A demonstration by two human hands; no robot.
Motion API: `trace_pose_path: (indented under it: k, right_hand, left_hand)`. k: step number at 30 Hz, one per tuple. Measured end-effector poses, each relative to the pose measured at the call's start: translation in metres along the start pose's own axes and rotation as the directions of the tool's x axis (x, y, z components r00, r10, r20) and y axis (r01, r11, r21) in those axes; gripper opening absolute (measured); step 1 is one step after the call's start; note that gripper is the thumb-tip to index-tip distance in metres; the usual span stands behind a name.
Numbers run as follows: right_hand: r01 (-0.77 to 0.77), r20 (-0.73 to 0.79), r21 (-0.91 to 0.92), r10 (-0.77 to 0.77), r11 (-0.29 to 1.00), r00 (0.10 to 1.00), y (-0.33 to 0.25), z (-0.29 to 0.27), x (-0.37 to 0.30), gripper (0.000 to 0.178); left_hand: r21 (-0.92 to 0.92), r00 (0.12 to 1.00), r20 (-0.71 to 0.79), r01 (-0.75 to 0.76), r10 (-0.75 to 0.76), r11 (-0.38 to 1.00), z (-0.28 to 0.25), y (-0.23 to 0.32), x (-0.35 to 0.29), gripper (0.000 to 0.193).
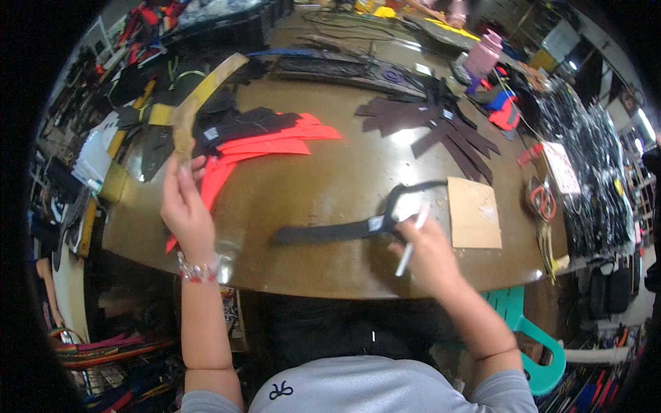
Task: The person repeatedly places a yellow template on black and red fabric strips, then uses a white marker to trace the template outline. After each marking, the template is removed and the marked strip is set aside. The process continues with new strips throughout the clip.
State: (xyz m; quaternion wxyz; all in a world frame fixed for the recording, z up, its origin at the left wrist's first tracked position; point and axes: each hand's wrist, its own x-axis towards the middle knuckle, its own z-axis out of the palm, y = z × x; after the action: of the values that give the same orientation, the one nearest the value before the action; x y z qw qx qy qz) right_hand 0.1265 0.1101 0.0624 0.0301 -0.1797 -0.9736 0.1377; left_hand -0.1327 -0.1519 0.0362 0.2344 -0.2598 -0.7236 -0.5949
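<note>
Cataloguing: one worktop scene, head view, two bare hands at work.
Left hand (184, 210): raised at about 9 o'clock of the table, fingers closed narrowly on the lower end of a long tan template strip (200, 103); a beaded bracelet (198, 270) sits on the wrist.
Tan template strip: curved, running from the fingers up toward 11 o'clock, lifted clear of the table and crossing over the dark pieces behind it.
Right hand (428, 255): at about 5 o'clock of the table, fingers wrapped around a thin white marker (411, 241) and resting against the looped end of the black cut piece (344, 229).
Black cut piece: flat on the brown worktop (344, 172) near the front edge at 6 o'clock, a long band pointing toward 9 o'clock with an open loop curling toward 1 o'clock.
Cardboard square (475, 213): flat, just beside the right hand at 3 o'clock.
Red-orange pieces (268, 146): fanned stack at 10 o'clock, partly under black pieces.
Dark brown strips (441, 131): fanned pile at 1 o'clock, well apart from both hands.
Pink bottle (482, 56): upright at the far edge, 1 o'clock.
Teal plastic stool (533, 337): below the table edge, at 4 o'clock.
</note>
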Motion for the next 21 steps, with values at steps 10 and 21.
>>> trace_pose_path:
  k: [10,21]
  right_hand:
    - [-0.121,-0.011,0.932,0.362,0.341,0.932,-0.001,-0.024,-0.027,0.023]
    - [-0.115,0.032,0.864,0.174,0.491,0.984,0.028,-0.001,-0.016,0.030]
  left_hand:
    - [-0.091,0.762,0.465,-0.465,0.451,0.881,0.107,0.150,-0.094,0.047]
    - [0.080,0.749,0.496,-0.544,0.439,0.835,0.129,0.119,-0.072,0.016]
